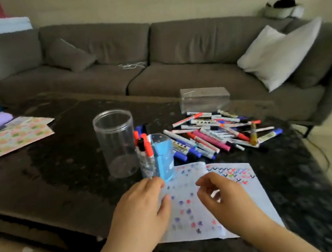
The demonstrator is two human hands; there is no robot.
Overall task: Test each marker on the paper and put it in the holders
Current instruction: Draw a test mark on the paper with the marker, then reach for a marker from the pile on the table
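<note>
Both your hands are over the white test paper [199, 204] with coloured marks: left hand [140, 210] with fingers relaxed on its left edge, right hand [224, 197] with fingers loosely curled, holding nothing I can see. The loose pile of markers [213, 133] lies beyond on the dark bench [57, 167], ahead-right, nearer your right hand, long axes mostly running left-right. The blue holder [163, 157] just ahead of your left fingers already has a few; the clear plastic jar [117, 143] looks empty, and blur hides cap details.

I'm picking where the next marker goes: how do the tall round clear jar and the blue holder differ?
The tall round clear plastic jar is empty; the blue angular holder already holds red- and black-capped markers. The jar is taller and wider, and stands farther from the paper. Both stand upright on the dark table.
</note>
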